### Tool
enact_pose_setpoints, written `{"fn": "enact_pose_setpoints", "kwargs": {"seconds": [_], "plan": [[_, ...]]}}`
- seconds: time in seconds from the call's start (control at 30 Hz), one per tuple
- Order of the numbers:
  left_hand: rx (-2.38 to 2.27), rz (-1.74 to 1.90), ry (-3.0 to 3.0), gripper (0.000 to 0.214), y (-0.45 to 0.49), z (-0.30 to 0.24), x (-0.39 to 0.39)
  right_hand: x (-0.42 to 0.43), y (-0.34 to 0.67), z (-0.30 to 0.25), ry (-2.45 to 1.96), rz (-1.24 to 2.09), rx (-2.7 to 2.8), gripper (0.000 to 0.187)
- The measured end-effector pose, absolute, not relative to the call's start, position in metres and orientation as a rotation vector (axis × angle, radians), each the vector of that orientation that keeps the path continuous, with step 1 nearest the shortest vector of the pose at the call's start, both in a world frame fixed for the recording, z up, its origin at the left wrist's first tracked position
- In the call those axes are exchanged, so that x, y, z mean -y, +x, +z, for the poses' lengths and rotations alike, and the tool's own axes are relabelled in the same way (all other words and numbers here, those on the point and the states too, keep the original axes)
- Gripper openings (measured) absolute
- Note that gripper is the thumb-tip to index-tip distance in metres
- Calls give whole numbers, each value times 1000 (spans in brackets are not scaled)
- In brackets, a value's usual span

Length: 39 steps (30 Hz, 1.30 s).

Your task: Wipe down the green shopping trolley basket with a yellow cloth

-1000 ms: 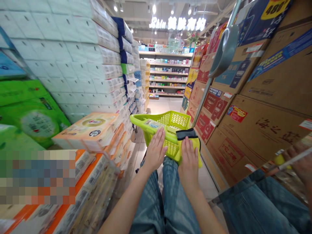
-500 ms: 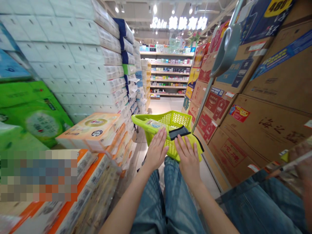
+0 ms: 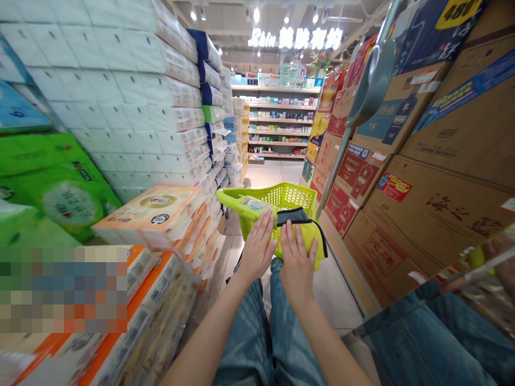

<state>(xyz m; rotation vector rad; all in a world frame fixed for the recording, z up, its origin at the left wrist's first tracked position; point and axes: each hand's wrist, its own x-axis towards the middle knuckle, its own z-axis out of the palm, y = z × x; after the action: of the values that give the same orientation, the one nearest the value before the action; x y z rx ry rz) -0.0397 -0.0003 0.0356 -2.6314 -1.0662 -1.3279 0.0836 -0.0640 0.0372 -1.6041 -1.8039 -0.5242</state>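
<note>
The left hand (image 3: 258, 247) lies flat, fingers apart, on a lime-green shopping basket (image 3: 231, 197), while the right hand (image 3: 296, 262) rests, fingers together and unclamped, on a folded lime-green bag (image 3: 309, 244) at twelve o'clock.

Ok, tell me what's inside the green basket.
A wrapped pack lies at the near end of the lime-green basket. The left hand, right hand and yellow-green fabric hide the rest.
</note>
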Motion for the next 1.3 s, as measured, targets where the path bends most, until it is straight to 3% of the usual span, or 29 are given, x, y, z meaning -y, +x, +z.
{"fn": "enact_pose_setpoints", "kwargs": {"seconds": [0.13, 0.47, 0.87, 1.3], "plan": [[1096, -1283, -2645, 60, -43, 37, 0, 65, 76, 43, -1597, -519, 1866, 66], [1084, -1288, -2641, 60, -40, 37, 1, 81, 145, 31, -1617, -463, 1685, 87], [1057, -1336, -2611, 59, -39, 36, 0, 63, 82, 37, -1544, -535, 1870, 66], [1073, -1363, -2639, 59, -37, 35, 3, 82, 146, 7, -1526, -415, 1635, 80]]}}
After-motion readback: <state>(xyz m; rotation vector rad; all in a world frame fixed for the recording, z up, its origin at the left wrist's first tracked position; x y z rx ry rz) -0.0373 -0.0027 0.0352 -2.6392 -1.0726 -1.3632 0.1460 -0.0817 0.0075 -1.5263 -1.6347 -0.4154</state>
